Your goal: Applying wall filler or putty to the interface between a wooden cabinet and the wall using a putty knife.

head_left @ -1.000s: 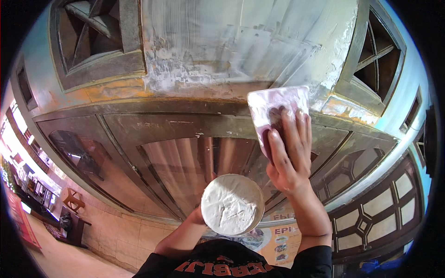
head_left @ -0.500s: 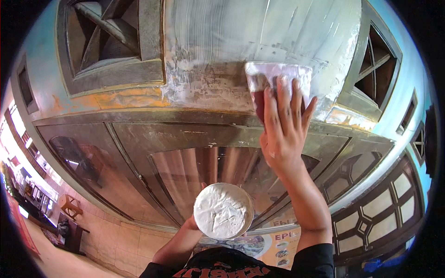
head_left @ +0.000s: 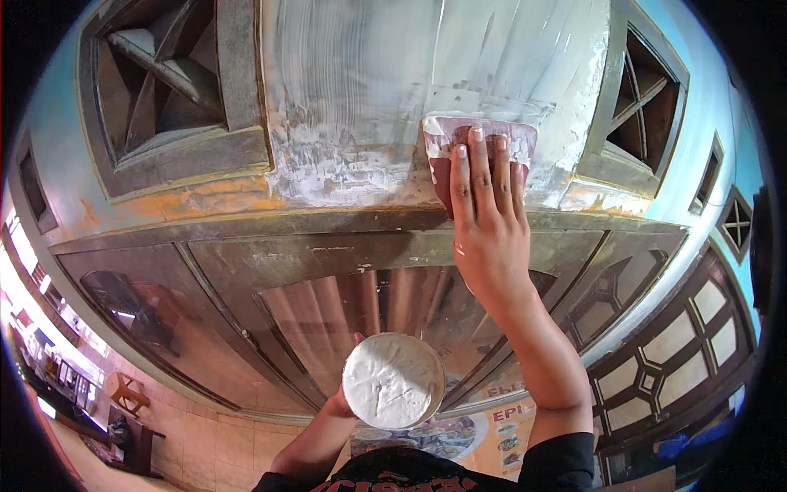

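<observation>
My right hand (head_left: pixel 489 225) presses a flat maroon putty spreader (head_left: pixel 443 174) against the wall, its fingers stretched along the blade and the thumb hidden. White putty smears the blade's upper edge, and some sits on the hand. Around the blade the grey-white wall panel (head_left: pixel 352 98) bears streaks and rough white patches, mostly down its lower edge. Lower down, my left hand (head_left: pixel 338 403) grips a round tub (head_left: pixel 440 392) from its left side and underneath, most of its fingers hidden. Thick white putty (head_left: pixel 389 377) fills the tub near the rim.
Wooden vents with crossed slats flank the panel, one on the left (head_left: pixel 168 78) and one on the right (head_left: pixel 643 102). Below runs a dark wooden frame (head_left: pixel 328 246) with glass panes. A brown stool (head_left: pixel 125 392) stands on the tiled floor at lower left.
My right hand and the spreader sit slightly lower and further left, the fingers closer together. More white shows on the wall left of the blade. The whole view has shifted a little.
</observation>
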`<state>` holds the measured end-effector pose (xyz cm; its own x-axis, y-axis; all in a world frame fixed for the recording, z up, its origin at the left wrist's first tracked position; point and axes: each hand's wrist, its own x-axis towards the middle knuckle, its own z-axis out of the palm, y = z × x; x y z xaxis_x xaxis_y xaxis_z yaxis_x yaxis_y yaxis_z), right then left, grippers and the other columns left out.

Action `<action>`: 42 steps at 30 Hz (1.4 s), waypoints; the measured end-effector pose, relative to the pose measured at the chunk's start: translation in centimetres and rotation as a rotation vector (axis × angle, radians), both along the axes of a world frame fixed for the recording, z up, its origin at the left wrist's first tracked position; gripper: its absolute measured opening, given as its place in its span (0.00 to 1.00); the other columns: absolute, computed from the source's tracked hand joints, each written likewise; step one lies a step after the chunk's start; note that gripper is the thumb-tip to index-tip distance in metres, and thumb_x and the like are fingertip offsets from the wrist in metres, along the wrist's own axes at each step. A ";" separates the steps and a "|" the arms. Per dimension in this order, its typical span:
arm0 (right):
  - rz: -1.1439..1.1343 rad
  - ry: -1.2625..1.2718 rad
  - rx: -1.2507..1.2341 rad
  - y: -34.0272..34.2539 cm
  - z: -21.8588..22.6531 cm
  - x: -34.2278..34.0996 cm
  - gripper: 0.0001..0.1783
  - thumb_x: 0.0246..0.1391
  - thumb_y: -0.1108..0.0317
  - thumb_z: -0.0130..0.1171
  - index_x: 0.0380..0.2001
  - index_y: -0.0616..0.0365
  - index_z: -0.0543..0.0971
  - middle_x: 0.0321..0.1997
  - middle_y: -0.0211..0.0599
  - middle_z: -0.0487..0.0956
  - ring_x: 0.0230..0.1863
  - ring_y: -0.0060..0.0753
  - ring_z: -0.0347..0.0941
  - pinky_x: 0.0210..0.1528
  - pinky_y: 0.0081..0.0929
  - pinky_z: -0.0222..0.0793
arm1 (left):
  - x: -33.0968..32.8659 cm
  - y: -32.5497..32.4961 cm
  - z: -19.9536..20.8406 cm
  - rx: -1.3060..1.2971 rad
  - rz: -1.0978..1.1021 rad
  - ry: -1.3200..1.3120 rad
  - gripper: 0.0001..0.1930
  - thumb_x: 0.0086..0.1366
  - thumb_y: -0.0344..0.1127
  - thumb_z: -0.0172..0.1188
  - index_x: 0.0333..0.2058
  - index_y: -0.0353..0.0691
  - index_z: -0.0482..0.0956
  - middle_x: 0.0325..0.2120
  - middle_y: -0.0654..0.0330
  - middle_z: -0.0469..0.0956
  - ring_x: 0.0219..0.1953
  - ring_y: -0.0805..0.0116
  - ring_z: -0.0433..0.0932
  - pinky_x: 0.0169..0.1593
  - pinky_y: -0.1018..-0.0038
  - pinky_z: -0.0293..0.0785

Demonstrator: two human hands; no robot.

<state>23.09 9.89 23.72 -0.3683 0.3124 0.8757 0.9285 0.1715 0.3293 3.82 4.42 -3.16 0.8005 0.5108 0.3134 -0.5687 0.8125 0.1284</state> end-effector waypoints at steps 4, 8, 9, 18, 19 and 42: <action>0.041 -0.008 -0.032 -0.7 0.3 0.2 0.43 0.51 0.82 0.52 0.73 0.62 0.58 0.79 0.52 0.55 0.78 0.64 0.51 0.75 0.61 0.50 | 0.1 0.5 0.0 -0.045 -0.089 -0.068 0.54 0.61 0.82 0.41 0.73 0.45 0.58 0.72 0.48 0.60 0.69 0.45 0.66 0.70 0.45 0.63; 0.070 -0.013 -0.104 -1.8 0.5 0.7 0.38 0.53 0.78 0.54 0.70 0.65 0.64 0.77 0.52 0.58 0.77 0.62 0.53 0.76 0.60 0.50 | -0.1 0.2 0.4 -0.148 -0.126 -0.133 0.55 0.60 0.82 0.42 0.73 0.45 0.56 0.72 0.47 0.59 0.70 0.43 0.64 0.70 0.43 0.62; 0.167 -0.011 -0.070 -1.9 0.3 1.2 0.36 0.52 0.79 0.54 0.68 0.66 0.67 0.77 0.52 0.60 0.77 0.60 0.55 0.75 0.60 0.50 | -0.4 0.2 0.6 -0.105 -0.087 -0.144 0.53 0.62 0.81 0.42 0.73 0.45 0.56 0.72 0.47 0.59 0.70 0.44 0.64 0.70 0.43 0.62; 0.242 -0.060 0.051 -1.9 -0.4 2.5 0.30 0.47 0.80 0.57 0.58 0.65 0.78 0.68 0.49 0.73 0.72 0.53 0.66 0.72 0.56 0.59 | -0.9 0.2 -0.8 -0.118 -0.030 0.058 0.50 0.63 0.79 0.44 0.73 0.48 0.59 0.70 0.47 0.62 0.66 0.31 0.66 0.61 0.23 0.62; 0.241 -0.059 0.053 -1.8 -0.7 2.5 0.30 0.47 0.80 0.57 0.58 0.65 0.78 0.68 0.49 0.73 0.72 0.53 0.66 0.72 0.56 0.59 | -1.2 0.3 -0.9 -0.064 -0.024 0.070 0.49 0.66 0.77 0.43 0.72 0.46 0.59 0.71 0.50 0.61 0.70 0.44 0.64 0.70 0.41 0.61; 0.206 -0.012 0.060 -2.0 -0.7 2.0 0.36 0.57 0.77 0.52 0.70 0.60 0.65 0.78 0.45 0.59 0.79 0.59 0.50 0.76 0.64 0.44 | -3.0 -1.6 9.0 -0.129 0.172 0.104 0.47 0.65 0.71 0.53 0.72 0.43 0.59 0.67 0.36 0.62 0.61 0.11 0.62 0.56 0.26 0.71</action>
<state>25.12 7.85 23.04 -0.4291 0.1770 0.8858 0.8720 0.3371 0.3550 0.84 2.85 5.80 0.7225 0.6732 0.1576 -0.6896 0.7179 0.0950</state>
